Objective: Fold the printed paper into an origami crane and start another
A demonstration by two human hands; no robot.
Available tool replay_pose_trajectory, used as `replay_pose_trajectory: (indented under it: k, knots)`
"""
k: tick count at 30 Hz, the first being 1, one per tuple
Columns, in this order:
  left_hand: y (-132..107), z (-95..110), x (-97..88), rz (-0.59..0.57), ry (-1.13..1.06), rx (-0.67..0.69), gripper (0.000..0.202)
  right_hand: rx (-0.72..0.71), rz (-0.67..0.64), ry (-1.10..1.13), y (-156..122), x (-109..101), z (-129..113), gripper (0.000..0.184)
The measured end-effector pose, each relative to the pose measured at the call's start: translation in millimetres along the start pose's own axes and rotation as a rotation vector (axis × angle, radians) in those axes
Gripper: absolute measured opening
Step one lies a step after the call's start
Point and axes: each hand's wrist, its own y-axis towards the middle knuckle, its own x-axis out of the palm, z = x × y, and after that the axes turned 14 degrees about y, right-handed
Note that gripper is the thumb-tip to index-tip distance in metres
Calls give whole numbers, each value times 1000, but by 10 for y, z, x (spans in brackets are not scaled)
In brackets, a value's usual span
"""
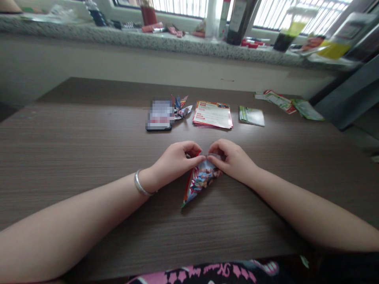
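The upper edge of the folded paper (199,182) is hidden under the fingertips, and the phone (160,114) farther back on the table (74,157) is blurred out. The left hand (174,161) and right hand (232,159) meet at that edge, the fingers (197,159) of both curled shut and pinching it. The paper is a glossy, colourfully printed triangle lying mid-table, its tip pointing toward the person.
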Motion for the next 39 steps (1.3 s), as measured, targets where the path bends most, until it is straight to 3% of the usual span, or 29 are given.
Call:
replay_pose_trajectory:
  k: [5,11,20,31,35,39]
  knots:
    - [-4,25,0,69,-140,-60,21,-7,55,47,-1,-23,4,9]
    - [-14,58,-2,189,-305,-71,29,89,37,124,3,-25,53,10]
    - [-22,29,39,204,-426,-80,33,161,134,268,20,-18,30,7]
    - [-55,78,-5,221,-187,-11,18,110,165,255,-1,-57,-12,10]
    - [-43,59,-5,252,-197,-18,20,47,164,220,-13,-85,-5,10]
    - [-38,45,-4,259,-208,-24,23,75,159,216,-25,-88,10,11]
